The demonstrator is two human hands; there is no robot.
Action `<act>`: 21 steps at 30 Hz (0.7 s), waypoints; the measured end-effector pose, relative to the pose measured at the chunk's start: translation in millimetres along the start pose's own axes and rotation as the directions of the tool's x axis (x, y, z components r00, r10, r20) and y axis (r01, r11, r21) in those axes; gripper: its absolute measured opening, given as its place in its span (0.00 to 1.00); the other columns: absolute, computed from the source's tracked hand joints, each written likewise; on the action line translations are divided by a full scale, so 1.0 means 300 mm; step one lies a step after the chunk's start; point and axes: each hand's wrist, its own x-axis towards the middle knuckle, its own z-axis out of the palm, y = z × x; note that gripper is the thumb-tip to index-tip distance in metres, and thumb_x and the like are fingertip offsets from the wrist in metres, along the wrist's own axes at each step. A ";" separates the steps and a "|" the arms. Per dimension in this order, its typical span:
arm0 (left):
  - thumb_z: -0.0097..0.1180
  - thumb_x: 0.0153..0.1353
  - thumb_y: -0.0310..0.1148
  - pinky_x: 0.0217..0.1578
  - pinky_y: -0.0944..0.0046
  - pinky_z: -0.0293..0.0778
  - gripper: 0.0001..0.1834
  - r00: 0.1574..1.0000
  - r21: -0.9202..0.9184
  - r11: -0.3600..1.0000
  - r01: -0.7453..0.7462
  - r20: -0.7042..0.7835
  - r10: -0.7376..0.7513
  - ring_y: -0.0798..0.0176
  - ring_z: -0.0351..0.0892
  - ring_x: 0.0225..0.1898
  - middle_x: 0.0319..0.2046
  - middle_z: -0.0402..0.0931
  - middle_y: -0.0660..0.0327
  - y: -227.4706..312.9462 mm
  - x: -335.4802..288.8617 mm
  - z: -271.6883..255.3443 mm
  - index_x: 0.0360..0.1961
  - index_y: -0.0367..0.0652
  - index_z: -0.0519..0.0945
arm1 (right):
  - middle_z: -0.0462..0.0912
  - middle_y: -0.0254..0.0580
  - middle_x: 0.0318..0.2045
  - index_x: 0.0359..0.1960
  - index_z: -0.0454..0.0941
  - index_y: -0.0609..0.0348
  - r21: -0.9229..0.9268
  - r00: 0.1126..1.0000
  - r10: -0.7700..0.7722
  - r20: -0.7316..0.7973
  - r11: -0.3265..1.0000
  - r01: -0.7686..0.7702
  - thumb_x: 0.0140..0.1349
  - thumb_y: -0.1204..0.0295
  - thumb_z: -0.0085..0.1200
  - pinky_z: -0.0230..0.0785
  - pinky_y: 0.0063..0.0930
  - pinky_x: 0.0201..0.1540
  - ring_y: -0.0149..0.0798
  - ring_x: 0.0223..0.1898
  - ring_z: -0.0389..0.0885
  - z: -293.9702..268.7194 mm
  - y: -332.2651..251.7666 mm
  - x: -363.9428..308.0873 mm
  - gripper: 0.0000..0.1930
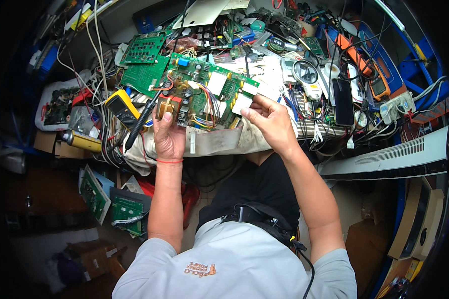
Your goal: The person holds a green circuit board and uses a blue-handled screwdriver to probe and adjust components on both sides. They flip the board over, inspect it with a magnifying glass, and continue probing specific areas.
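We've got the board gripped in left hand and right hand, over the cloth. Yellow meter and black rod crowd its left; magnifier, phone sit right.

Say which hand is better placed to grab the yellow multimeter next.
Probably the left hand: nearer the yellow multimeter, while the right hand is at the right end of the circuit board.

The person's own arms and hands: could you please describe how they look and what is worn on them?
The left hand and the right hand wear no gloves. A thin red band circles the left wrist; no band or watch shows on the right. The forearms are uncovered, below short light grey sleeves.
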 end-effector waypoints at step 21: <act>0.47 0.75 0.36 0.62 0.53 0.75 0.22 0.933 -0.286 0.890 0.355 0.161 -0.321 0.53 0.81 0.58 0.59 0.80 0.48 0.068 0.133 -0.052 0.63 0.32 0.75 | 0.84 0.46 0.53 0.52 0.85 0.56 -0.586 0.680 -0.733 0.009 0.547 0.598 0.60 0.86 0.63 0.82 0.31 0.48 0.42 0.48 0.87 -0.007 0.058 0.093 0.19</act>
